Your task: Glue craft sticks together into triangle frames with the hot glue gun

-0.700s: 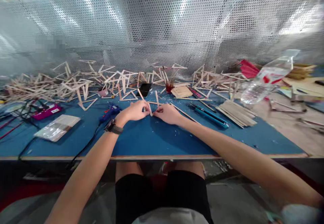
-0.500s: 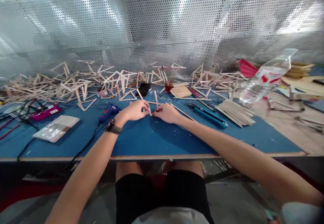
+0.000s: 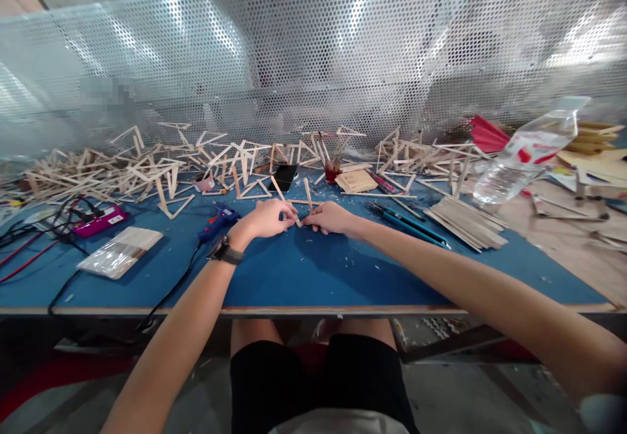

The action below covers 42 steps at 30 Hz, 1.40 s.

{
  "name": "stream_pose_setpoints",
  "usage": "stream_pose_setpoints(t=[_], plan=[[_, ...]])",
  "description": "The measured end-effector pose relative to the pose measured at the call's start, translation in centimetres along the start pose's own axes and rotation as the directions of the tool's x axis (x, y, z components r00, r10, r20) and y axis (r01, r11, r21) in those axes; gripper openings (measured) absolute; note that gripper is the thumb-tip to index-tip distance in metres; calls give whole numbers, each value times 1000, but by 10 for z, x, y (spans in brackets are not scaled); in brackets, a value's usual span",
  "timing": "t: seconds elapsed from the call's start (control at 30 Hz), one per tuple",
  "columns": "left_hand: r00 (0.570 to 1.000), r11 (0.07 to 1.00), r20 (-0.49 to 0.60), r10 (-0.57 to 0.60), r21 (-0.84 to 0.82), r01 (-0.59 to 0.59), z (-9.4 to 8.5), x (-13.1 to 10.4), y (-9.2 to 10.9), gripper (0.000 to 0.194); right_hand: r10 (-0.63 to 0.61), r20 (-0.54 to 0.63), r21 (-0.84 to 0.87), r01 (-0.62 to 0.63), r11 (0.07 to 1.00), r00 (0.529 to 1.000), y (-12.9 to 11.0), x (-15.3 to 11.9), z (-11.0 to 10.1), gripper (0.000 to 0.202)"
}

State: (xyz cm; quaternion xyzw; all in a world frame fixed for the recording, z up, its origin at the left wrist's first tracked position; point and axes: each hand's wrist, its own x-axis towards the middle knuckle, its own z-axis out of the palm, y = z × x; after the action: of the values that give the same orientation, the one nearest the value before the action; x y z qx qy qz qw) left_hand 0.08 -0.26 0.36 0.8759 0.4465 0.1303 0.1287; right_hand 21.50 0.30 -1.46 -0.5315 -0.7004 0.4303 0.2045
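Note:
Over the blue mat (image 3: 274, 283) my left hand (image 3: 272, 218) is closed in a pinch on a thin wooden stick (image 3: 277, 187) that leans up and to the left. My right hand (image 3: 333, 217) pinches a second wooden stick (image 3: 307, 191), which stands nearly upright. The lower ends of both sticks come together between my fingertips in a narrow V. Whether they are joined there cannot be seen. Beside my left wrist lies a blue glue gun (image 3: 217, 221) with its black cord trailing to the table edge.
Many stick frames (image 3: 147, 166) are heaped along the perforated metal screen (image 3: 313, 61). To the right lie blue pens (image 3: 411, 225), a bundle of flat sticks (image 3: 465, 221) and a tilted plastic bottle (image 3: 524, 153). A purple power strip (image 3: 100, 220) and plastic-wrapped pack (image 3: 121, 251) are left.
The camera view has shifted slightly, so the scene sits a little farther right. Both hands keep their pinch on the sticks, with only small finger movement.

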Motion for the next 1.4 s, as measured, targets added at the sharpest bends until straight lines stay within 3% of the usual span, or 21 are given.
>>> stream_pose_setpoints(t=[0.2,0.43,0.7,1.4], plan=[[999,994,2,-44,-103,44,2,0,-3,24,-33,-3,37,33,999,999,2,0,1,18],[1000,997,3,-17,-71,17,3,0,-2,29,-20,-20,112,22,993,1000,1,-5,2,13],[999,999,-12,-53,10,53,3,-1,4,26,-86,-24,10,86,996,996,2,-8,4,12],[999,999,25,-41,34,40,2,-1,7,22,-186,-95,-104,176,979,978,8,-5,8,18]])
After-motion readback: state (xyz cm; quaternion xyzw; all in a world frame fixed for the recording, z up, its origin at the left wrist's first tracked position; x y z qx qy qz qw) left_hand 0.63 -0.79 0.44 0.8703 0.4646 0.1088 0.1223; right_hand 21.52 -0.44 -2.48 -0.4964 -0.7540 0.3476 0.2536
